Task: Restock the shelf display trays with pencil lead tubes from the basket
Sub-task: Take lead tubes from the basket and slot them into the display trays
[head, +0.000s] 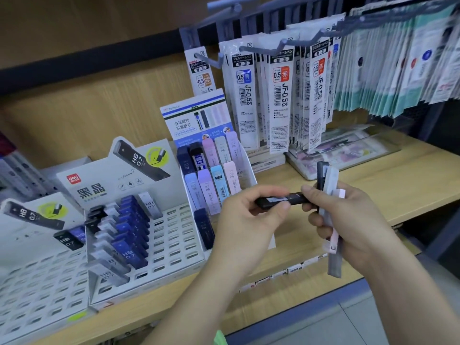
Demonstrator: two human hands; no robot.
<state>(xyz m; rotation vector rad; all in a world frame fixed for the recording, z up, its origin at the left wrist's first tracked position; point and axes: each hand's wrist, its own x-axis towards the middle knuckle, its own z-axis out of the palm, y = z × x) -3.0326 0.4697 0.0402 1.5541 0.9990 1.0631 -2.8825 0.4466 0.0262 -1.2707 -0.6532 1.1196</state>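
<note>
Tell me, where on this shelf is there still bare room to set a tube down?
The middle tray has empty slots right of its blue tubes; the left tray is mostly empty slots. Bare shelf wood lies in front of the flat packets. Crowded: the pastel tray and hanging refill packs.

A light wood-grain shelf board (410, 188) ran across the scene, backed by a panel (87, 113) of the same pale wood. A dark band (74, 64) crossed that panel higher up. At the upper right, grey peg hooks (263, 49) jutted forward from a dark slatted rack (281, 17), hung with rows of slim white refill packs (278, 103). Small price labels (286, 271) lined the shelf's front edge. Below lay pale grey floor tiles (361, 324), bordered by a blue strip (311, 305). The light was soft and even.
</note>
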